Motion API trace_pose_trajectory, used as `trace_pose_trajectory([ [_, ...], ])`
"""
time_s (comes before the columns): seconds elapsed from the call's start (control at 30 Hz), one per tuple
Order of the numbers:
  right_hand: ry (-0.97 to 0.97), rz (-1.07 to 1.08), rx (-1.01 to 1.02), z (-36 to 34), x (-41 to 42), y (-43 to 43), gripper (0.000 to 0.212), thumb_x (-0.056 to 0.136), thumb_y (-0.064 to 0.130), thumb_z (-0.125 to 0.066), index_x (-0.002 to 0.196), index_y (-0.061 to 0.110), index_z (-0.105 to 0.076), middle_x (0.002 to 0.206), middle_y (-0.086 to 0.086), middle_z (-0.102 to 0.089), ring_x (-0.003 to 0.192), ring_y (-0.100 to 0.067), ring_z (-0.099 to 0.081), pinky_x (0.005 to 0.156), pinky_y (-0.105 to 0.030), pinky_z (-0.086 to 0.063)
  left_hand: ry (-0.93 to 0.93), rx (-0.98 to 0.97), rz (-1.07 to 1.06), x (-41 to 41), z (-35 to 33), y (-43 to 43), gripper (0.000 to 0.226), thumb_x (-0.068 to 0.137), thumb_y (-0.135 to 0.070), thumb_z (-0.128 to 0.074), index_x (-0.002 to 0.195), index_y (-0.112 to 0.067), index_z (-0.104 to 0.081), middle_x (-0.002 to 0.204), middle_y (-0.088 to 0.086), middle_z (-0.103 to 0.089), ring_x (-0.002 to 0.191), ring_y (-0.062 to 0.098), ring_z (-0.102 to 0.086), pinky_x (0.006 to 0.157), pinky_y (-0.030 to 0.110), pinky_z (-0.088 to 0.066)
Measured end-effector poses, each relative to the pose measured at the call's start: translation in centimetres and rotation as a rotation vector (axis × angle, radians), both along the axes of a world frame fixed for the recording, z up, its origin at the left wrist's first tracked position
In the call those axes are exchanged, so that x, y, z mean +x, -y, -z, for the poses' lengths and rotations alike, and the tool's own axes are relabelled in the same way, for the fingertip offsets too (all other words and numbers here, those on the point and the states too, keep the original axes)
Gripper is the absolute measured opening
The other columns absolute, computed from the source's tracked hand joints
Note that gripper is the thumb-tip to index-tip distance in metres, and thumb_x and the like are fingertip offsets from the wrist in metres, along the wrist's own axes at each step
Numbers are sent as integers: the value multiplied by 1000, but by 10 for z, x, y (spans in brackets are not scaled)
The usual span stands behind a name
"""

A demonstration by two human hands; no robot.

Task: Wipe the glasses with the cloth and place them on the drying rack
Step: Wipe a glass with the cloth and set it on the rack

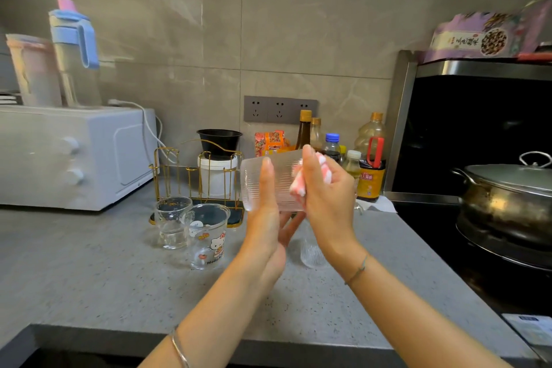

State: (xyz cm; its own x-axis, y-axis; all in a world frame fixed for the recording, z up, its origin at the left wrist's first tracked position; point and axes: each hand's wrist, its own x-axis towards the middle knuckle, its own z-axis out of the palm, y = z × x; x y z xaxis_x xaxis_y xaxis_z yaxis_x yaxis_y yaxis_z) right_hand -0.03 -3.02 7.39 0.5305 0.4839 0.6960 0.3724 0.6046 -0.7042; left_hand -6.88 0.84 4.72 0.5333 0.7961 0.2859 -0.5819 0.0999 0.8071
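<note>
My left hand (265,218) holds a ribbed clear glass (282,179) on its side above the counter. A pink and white cloth (300,185) is pressed against the glass by my right hand (324,191). On the counter stand a plain clear glass (173,221), a cartoon-printed glass (208,236) and another ribbed glass (312,251), partly hidden behind my right wrist. The gold wire drying rack (197,176) stands behind the two left glasses, with no glass on it.
A white microwave (74,155) sits at the left with jugs on top. A white tub with a black bowl (219,140) stands behind the rack. Sauce and oil bottles (370,155) line the wall. A stove with a lidded steel pot (507,197) is at the right.
</note>
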Motion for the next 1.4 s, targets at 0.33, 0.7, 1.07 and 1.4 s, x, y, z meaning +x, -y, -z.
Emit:
trace_pose_trajectory([
  [0.33,-393,-236,-505,-36,23,4,56,94,48,-54,52,16,-34,37,3,-36,24,-4,-28,29,-11,-25,-60,564,-270,-25,15,-23,112,53,-67,-79,146,-40,-21,144,-12,-45,130,-1,-46,100,18,-45],
  [0.7,-29,-139,-161,-2,-22,-23,42,94,39,-55,62,13,-53,50,3,-53,43,-6,-49,41,-16,-37,60,-75,-347,-26,-2,-31,102,45,-78,-70,128,-21,-58,114,-2,-71,101,11,-68,76,26,-57],
  [1.07,-30,-207,-274,-8,21,-28,29,92,38,-55,93,13,-70,72,-1,-73,70,-14,-73,60,-23,-58,-183,-129,-218,-75,-21,-82,83,59,-73,-59,125,-23,-57,119,2,-69,109,17,-65,103,39,-48],
  [1.4,-19,-508,-499,-56,34,-147,32,92,40,-56,97,11,-69,73,-7,-74,69,-18,-73,62,-28,-59,-376,210,-363,-70,-53,-188,96,46,-91,-59,125,-36,-58,126,-7,-65,114,12,-63,105,46,-44],
])
